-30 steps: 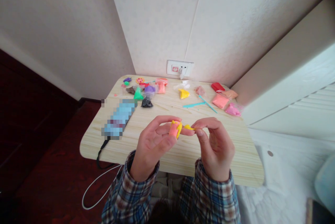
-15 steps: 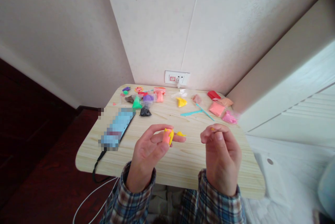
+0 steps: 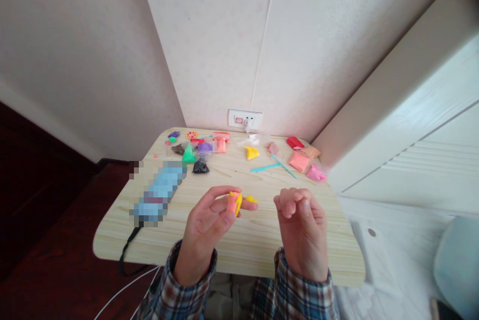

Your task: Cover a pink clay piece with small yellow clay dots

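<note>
Nearby, blue sticks (image 3: 279, 164) lie beyond left fingers (image 3: 219, 192) pinching a pink-yellow piece (image 3: 232, 204) (right fingers (image 3: 294, 196) curled together).

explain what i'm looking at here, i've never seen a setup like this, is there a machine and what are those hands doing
No machine here: these are a person's own bare hands, seen from a camera worn on the head, looking forward and down. The left hand holds a small pink-and-yellow piece between thumb and finger, with a yellow bit by another outstretched finger. The right hand is apart, fingers curled; whether it holds anything can't be seen. On the wooden-looking table lie colourful packets, thin blue tools and a pixelated device.
</note>
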The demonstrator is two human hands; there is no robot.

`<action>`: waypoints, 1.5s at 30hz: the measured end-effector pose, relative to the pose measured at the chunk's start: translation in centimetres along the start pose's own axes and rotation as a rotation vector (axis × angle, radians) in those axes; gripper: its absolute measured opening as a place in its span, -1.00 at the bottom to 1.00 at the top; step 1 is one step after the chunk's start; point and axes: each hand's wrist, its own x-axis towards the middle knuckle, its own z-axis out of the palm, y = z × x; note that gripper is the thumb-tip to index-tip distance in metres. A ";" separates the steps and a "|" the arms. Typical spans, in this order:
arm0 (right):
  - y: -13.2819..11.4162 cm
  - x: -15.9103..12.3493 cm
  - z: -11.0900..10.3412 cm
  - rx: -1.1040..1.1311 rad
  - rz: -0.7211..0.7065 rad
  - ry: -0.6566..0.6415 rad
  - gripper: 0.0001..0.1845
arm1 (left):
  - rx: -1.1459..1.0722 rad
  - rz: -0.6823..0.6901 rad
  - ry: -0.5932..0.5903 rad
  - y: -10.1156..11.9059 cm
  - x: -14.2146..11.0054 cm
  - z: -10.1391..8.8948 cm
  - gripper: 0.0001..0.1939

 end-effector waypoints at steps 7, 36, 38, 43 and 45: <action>0.2 0.0 -0.3 -0.028 -0.011 -0.030 -0.58 | -0.030 -0.040 0.017 0.8 -0.2 0.7 -0.75; -3.6 -1.2 -0.9 -0.355 -0.069 -0.125 -0.83 | -0.036 0.068 -0.137 1.1 -0.4 1.6 -0.59; -3.7 -1.2 -1.0 -0.353 -0.080 -0.132 -0.81 | -0.034 0.065 -0.133 1.1 -0.4 1.6 -0.60; -4.2 -1.2 -0.7 -0.312 -0.105 -0.160 -0.84 | -0.050 0.080 -0.125 1.3 -0.3 1.8 -0.61; -4.3 -1.2 -0.4 -0.304 -0.119 -0.177 -0.87 | -0.053 0.084 -0.129 1.4 -0.3 1.9 -0.61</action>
